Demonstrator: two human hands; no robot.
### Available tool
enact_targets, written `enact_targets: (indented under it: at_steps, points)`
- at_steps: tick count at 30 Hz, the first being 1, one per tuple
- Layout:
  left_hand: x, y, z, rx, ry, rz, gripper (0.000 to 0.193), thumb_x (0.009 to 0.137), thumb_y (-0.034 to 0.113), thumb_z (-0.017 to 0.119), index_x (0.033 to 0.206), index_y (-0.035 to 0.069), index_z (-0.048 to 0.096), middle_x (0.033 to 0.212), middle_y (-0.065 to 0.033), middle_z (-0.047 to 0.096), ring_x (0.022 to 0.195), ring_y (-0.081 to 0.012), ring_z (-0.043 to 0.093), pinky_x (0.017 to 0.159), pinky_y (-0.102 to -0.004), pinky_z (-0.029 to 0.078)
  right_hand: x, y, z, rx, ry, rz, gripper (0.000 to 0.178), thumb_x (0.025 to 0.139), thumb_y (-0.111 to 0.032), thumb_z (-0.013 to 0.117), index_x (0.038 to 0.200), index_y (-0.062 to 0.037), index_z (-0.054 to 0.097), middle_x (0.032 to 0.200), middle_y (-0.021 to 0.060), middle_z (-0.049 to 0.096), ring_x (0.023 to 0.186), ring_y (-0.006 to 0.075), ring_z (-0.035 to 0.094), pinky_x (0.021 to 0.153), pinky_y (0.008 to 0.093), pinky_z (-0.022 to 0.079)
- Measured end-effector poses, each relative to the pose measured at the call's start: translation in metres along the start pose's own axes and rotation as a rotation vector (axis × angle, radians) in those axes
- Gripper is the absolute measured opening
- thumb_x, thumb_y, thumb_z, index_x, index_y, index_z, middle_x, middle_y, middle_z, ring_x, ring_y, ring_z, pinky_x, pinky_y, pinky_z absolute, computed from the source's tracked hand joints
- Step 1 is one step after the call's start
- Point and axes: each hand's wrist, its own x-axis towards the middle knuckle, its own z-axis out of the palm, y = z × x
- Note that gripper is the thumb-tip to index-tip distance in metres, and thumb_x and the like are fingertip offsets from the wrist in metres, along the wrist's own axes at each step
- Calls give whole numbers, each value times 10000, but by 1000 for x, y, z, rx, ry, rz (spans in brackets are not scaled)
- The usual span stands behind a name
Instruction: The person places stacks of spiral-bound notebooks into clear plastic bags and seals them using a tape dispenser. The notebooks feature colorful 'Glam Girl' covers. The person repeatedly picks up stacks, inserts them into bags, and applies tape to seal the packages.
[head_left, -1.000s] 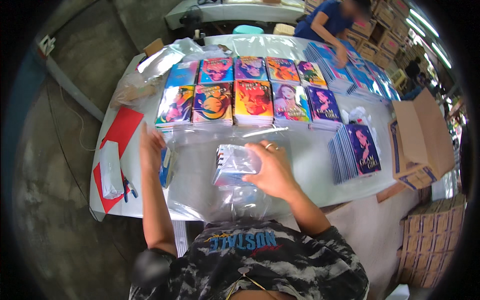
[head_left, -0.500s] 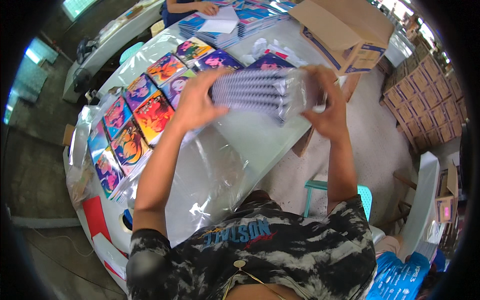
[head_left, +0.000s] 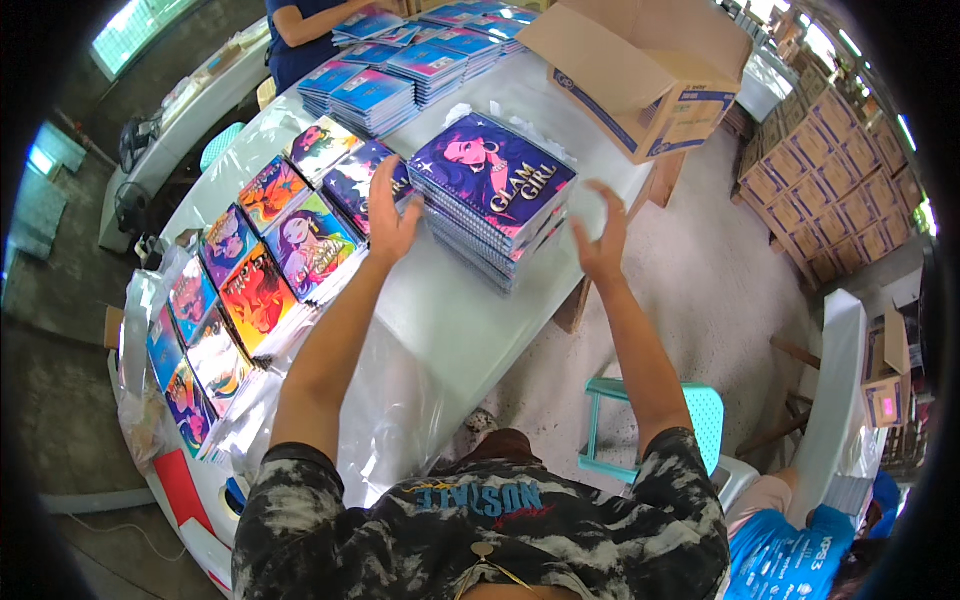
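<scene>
A tall stack of spiral notebooks (head_left: 490,180) stands on the white table, its top cover purple with a drawn long-haired figure. Close by its left side is my left hand (head_left: 394,215), fingers spread; whether the fingertips touch the stack I cannot tell. My right hand (head_left: 603,240) is off the stack's right side, open, with a gap between. To the left, rows of colourful notebooks (head_left: 262,290) lie in neat piles, their covers showing various drawn figures. Part of one purple-covered notebook (head_left: 352,190) in these rows is hidden behind my left hand.
Blue notebook piles (head_left: 375,100) fill the table's far end, where a co-worker in dark blue (head_left: 300,40) handles one. An open cardboard box (head_left: 640,90) sits at the far right corner. A turquoise stool (head_left: 700,425) stands on the floor at right. Clear plastic sheeting covers the near table.
Both hands were holding a blurred notebook stack above the table; it now rests on the table and the hands have parted from it. The view has shifted. The co-worker's white sheet is gone from sight.
</scene>
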Motion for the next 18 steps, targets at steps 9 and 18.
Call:
enact_targets:
  at_steps: [9, 18]
  points:
    - [18, -12, 62, -877, 187, -793, 430, 843, 477, 564, 986, 73, 520, 954, -47, 520, 948, -147, 462, 862, -284, 344, -20, 71, 100, 786, 520, 633, 498, 983, -380, 308, 1079, 45, 549, 1029, 119, 587, 917, 191, 554, 826, 322, 447]
    - [123, 45, -27, -765, 83, -655, 607, 864, 462, 527, 1264, 16, 426, 1069, -131, 606, 932, -219, 590, 868, -346, 425, -38, 67, 87, 378, 678, 530, 626, 934, -483, 330, 1288, 32, 352, 1283, 182, 385, 1210, 283, 359, 1026, 396, 285]
